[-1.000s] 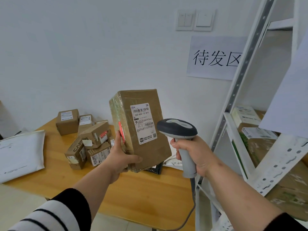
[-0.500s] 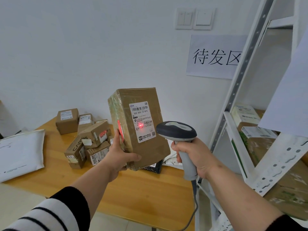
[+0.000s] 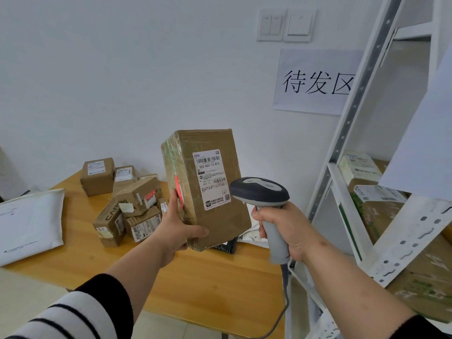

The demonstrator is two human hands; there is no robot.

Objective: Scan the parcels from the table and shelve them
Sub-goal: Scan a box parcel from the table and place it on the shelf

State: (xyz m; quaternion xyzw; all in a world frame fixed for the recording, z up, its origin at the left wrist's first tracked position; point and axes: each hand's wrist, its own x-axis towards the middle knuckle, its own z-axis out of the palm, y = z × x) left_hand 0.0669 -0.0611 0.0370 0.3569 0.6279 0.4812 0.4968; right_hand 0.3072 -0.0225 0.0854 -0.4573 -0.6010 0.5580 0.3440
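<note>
A tape-wrapped cardboard parcel stands upright in the air above the wooden counter, its white shipping label facing the camera. The left hand grips its lower left corner, thumb across the front face and fingers up the side by a red sticker. At the parcel's 3 o'clock, just beside its lower right edge, the right hand is curled round the grey handle of a barcode scanner, whose dark head points at the label; its cable hangs down past the counter's edge.

At the parcel's 9 o'clock a heap of small cardboard boxes lies on the counter, with two more boxes behind it near the wall. Farther out at 9 o'clock a white padded mailer lies flat at the counter's left end. At 3 o'clock stands a white metal shelf rack holding labelled parcels. At 1 o'clock a paper sign with Chinese characters hangs on the wall below two light switches.
</note>
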